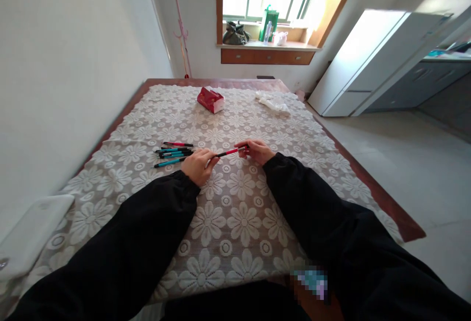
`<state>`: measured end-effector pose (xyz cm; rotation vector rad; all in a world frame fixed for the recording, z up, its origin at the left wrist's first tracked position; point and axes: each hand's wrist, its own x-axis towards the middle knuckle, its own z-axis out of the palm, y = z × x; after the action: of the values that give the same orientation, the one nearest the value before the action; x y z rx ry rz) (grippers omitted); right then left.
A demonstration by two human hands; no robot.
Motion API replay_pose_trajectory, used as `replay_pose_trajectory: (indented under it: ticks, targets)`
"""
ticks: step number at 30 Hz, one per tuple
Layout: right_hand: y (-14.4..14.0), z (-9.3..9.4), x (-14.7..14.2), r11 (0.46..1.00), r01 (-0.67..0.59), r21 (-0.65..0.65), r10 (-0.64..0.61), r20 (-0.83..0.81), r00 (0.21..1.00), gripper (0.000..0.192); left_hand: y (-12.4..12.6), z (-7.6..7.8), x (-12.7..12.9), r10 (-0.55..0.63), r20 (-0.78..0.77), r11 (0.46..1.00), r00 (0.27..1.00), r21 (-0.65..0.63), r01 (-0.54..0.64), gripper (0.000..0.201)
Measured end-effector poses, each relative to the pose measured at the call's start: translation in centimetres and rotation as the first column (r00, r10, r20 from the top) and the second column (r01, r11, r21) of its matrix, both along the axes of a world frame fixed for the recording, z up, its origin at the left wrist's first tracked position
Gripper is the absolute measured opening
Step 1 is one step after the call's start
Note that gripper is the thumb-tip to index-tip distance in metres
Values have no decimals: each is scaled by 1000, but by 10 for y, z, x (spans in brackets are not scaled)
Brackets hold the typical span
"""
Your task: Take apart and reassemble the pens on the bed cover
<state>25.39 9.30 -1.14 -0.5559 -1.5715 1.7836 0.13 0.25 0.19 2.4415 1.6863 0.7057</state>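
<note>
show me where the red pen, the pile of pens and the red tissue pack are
red pen [231,152], head view, middle of its barrel between the hands
pile of pens [172,154], head view, a blue barrel
red tissue pack [209,99], head view, top face

One red pen [231,152] is held between two hands, left [199,165] and right [257,151]. About five more pens [172,154] are seen on one table [390,208], alongside one red packet [210,100] and one white cloth [273,103].

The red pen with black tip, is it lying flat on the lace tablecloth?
No, the red pen with black tip is held above the lace tablecloth between the left hand and right hand.
</note>
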Motion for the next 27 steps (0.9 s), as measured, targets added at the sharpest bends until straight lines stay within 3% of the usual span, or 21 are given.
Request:
replay_pose_trajectory:
  ticks: [3, 9, 13, 15, 17, 19, 20, 23, 27]
  targets:
    - [-2, -3, 0, 984, -132, -121, 126, -62, 990, 58, 1, -1, 0, -16, -9, 999, 1000, -36, 15, 33]
    - [-3, -2, -1, 990, -104, -95, 96, -92, 991, 51, 2, -1, -1, -31, -53, 1000, 998, 2, 31, 34]
    - [11, 3, 5, 992, -98, 80, 83, 177, 981, 49, -1, 2, 0, 58, -108, 998, 992, 23, -56, 30]
    - [25, 4, 16, 973, -34, 230, -35, 289, 957, 44, -2, 3, 1, 107, -124, 994, 986, 41, -103, 33]
    - [41, 2, 33, 897, 135, 422, -306, 368, 878, 36, -4, 4, 3, 151, -132, 988, 980, 58, -145, 39]
    - [55, 0, 55, 712, 295, 637, -633, 402, 662, 26, -5, 3, 4, 171, -137, 985, 976, 47, -166, 43]
    - [60, -2, 67, 640, 330, 694, -721, 394, 570, 22, -5, 3, 5, 174, -136, 985, 975, 34, -171, 41]
    - [66, -9, 91, 526, 348, 776, -828, 374, 416, 16, -4, 7, 4, 180, -129, 983, 975, -3, -182, 32]
    - [68, -17, 97, 438, 119, 891, -881, 399, 255, 13, 0, 31, -14, 173, -228, 976, 958, -90, -198, 24]
